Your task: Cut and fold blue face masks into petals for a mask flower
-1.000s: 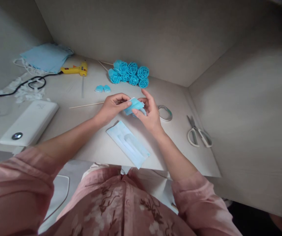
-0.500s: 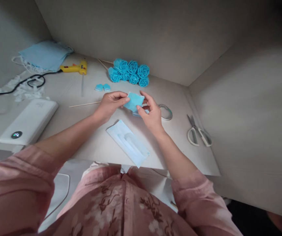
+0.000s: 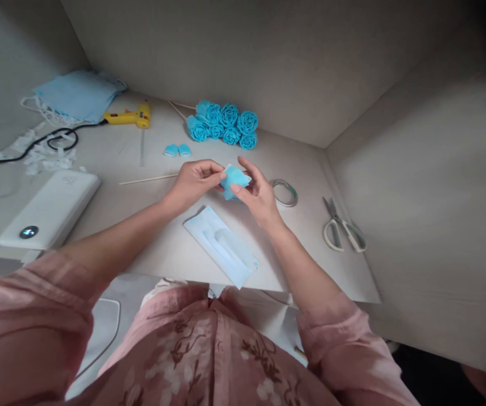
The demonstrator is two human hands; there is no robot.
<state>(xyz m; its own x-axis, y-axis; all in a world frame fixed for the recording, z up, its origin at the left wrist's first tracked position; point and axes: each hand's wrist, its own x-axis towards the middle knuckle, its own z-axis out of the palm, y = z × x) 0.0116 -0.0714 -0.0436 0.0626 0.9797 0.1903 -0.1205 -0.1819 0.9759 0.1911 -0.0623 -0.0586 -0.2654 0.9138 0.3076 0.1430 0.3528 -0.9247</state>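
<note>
A small blue piece of mask fabric (image 3: 234, 177) is held up between both hands over the table. My left hand (image 3: 196, 183) pinches its left edge between thumb and fingertips. My right hand (image 3: 259, 192) grips its right side, thumb in front and fingers behind. Below them lies a pale blue face mask piece (image 3: 221, 245), flat and slanted near the table's front edge. A thin wooden stick (image 3: 147, 179) shows to the left of my left hand, its right end hidden by that hand. Two small folded blue pieces (image 3: 177, 150) rest just beyond.
Several blue fabric roses (image 3: 228, 124) on sticks lie at the back. A yellow glue gun (image 3: 130, 117), stacked masks (image 3: 77, 95), white scraps (image 3: 50, 155) and a white power bank (image 3: 52, 208) sit left. A tape roll (image 3: 285, 193) and scissors (image 3: 341, 228) lie right.
The fabric piece has tilted and shifted slightly right and down, its lower part now bent between the hands. Both hands have turned a little with it; the things on the table stay put.
</note>
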